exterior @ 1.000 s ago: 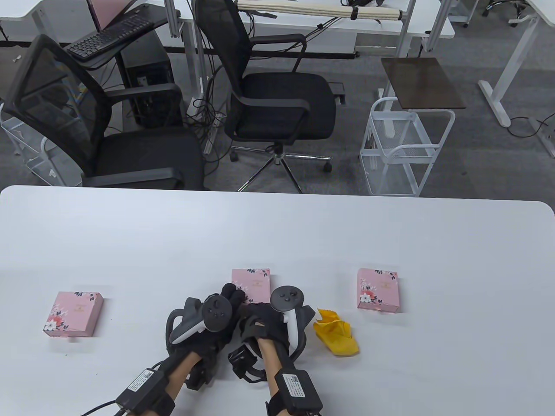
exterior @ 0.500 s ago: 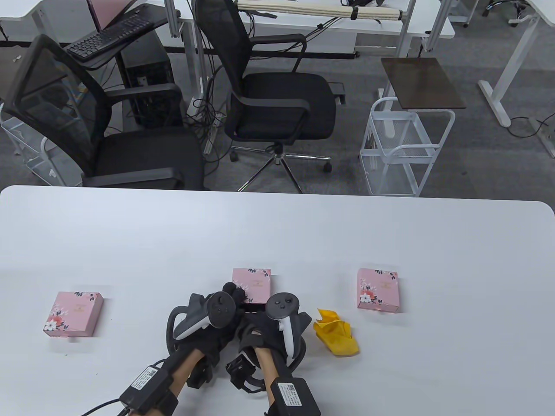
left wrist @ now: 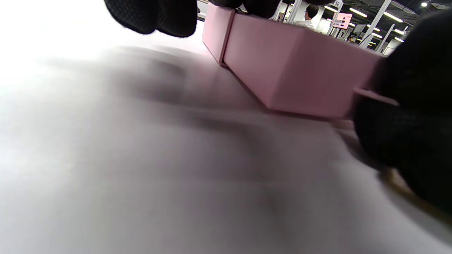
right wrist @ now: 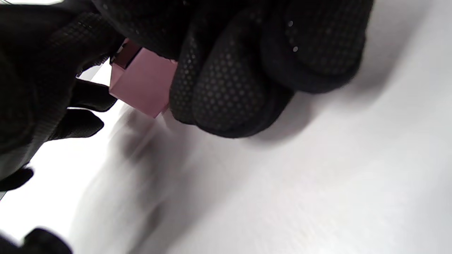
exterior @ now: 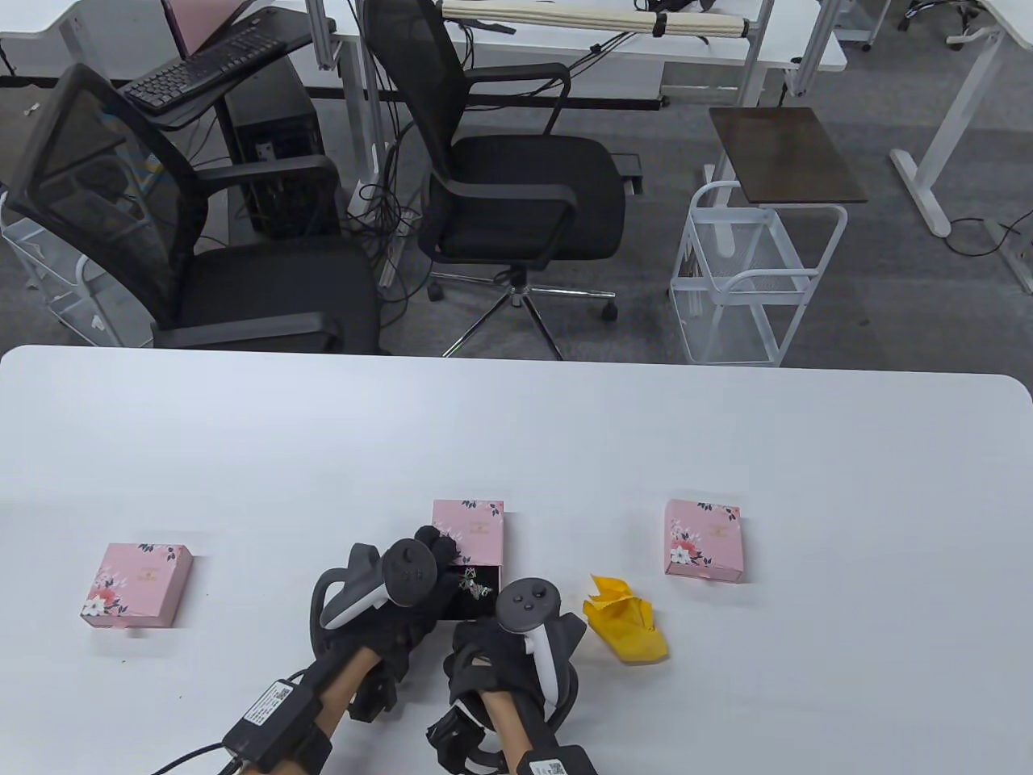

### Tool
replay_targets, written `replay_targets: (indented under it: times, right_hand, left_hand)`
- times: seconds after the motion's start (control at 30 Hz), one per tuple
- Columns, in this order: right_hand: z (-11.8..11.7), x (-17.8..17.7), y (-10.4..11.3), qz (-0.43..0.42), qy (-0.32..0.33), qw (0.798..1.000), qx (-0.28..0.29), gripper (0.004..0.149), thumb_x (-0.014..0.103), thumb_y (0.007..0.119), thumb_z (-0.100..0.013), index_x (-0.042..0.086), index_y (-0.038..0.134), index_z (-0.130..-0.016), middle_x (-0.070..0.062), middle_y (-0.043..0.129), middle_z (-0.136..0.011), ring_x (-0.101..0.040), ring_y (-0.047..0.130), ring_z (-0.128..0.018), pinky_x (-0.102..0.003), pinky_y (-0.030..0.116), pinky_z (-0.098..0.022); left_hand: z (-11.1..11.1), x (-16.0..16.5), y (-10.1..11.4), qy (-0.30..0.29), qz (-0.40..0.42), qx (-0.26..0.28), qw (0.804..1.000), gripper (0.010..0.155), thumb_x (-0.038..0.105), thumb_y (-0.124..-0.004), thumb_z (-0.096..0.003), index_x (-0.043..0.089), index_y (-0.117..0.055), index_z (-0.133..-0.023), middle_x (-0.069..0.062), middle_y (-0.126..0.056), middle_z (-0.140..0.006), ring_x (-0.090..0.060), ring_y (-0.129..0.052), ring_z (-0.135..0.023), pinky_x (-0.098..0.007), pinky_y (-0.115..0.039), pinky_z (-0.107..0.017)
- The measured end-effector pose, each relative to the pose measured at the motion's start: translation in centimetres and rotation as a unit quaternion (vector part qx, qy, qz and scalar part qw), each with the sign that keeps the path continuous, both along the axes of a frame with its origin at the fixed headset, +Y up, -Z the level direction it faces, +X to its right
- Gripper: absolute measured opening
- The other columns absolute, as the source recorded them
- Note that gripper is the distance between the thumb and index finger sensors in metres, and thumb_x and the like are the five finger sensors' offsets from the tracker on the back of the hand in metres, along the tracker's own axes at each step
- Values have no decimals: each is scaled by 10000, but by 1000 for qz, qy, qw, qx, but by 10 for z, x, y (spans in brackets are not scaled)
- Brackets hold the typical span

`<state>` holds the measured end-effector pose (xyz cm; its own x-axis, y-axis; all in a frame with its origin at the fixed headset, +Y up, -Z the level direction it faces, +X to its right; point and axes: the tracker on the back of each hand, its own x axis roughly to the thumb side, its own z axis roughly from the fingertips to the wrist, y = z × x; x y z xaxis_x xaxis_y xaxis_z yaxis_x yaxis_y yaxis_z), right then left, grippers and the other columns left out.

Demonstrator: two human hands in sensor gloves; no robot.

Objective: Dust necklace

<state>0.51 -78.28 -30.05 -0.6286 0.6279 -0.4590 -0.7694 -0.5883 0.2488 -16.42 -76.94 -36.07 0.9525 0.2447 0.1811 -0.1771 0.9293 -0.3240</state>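
A flat pink floral box (exterior: 135, 585) lay leftmost. The left hand (exterior: 403, 601) braced the middle box's sleeve (exterior: 472, 529); the right hand (exterior: 500, 646) pinched its black drawer (exterior: 476, 593), necklace (exterior: 474, 583) glinting inside. Rightward sat a crumpled yellow cloth (exterior: 625, 620).

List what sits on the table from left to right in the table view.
left pink box → left hand → middle pink box, its black drawer pulled out with the necklace → yellow cloth → right pink box.
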Motion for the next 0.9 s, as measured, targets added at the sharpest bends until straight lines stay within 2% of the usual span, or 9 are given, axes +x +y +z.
replay_targets:
  times: [0.27, 0.43, 0.53, 0.67, 0.77, 0.87, 0.9]
  right_hand:
    - [14, 4, -2, -18, 7, 1000, -16, 388, 290, 730, -673, -40, 813, -860, -140, 995, -631, -286, 1047, -396, -394, 895, -326]
    - [16, 5, 2, -6, 42, 999, -18, 407, 304, 727, -675, -40, 803, -878, -165, 985, -657, -321, 1036, -425, -422, 884, -352]
    - [18, 7, 12, 12, 81, 996, -18, 438, 328, 732, -675, -43, 785, -901, -178, 973, -682, -336, 1028, -449, -434, 876, -372]
    - [14, 14, 45, 90, 142, 985, 24, 429, 346, 740, -673, -12, 796, -901, -166, 973, -680, -336, 1020, -446, -437, 870, -375]
    - [8, 16, 64, 139, 141, 977, 82, 407, 344, 753, -667, 15, 798, -902, -154, 970, -680, -327, 1015, -446, -436, 865, -377]
    - [0, 10, 70, 204, 130, 958, 154, 403, 327, 776, -652, 47, 771, -943, -159, 941, -738, -343, 993, -507, -454, 847, -424]
    - [-4, 3, 67, 237, 142, 943, 185, 405, 314, 787, -646, 69, 754, -968, -180, 905, -798, -370, 966, -570, -479, 824, -468]
  left_hand:
    - [0, 0, 0, -2, 1, -4, 1000, 600, 517, -475, -615, 314, -368, -1169, 37, -274, -1264, -363, -523, -1075, -550, -556, -773]
    - [0, -1, 0, -2, 10, -2, 1000, 604, 518, -478, -614, 314, -365, -1171, 35, -267, -1264, -359, -511, -1081, -557, -547, -775]
    - [0, -6, 7, 6, 29, 9, 1000, 611, 517, -484, -614, 308, -350, -1172, 26, -240, -1261, -362, -486, -1090, -567, -530, -779]
    - [14, -19, 30, 11, 67, 42, 997, 614, 514, -500, -617, 300, -361, -1174, 9, -245, -1262, -367, -499, -1076, -557, -544, -772]
    - [27, -32, 45, 14, 72, 67, 995, 613, 517, -508, -619, 302, -371, -1176, 3, -263, -1265, -359, -506, -1076, -554, -552, -770]
    - [41, -45, 53, 30, 101, 94, 990, 609, 517, -516, -624, 290, -397, -1177, -12, -306, -1264, -357, -537, -1062, -542, -577, -759]
    - [46, -47, 53, 35, 122, 103, 987, 609, 514, -526, -621, 288, -410, -1174, -16, -322, -1262, -365, -546, -1055, -543, -581, -755]
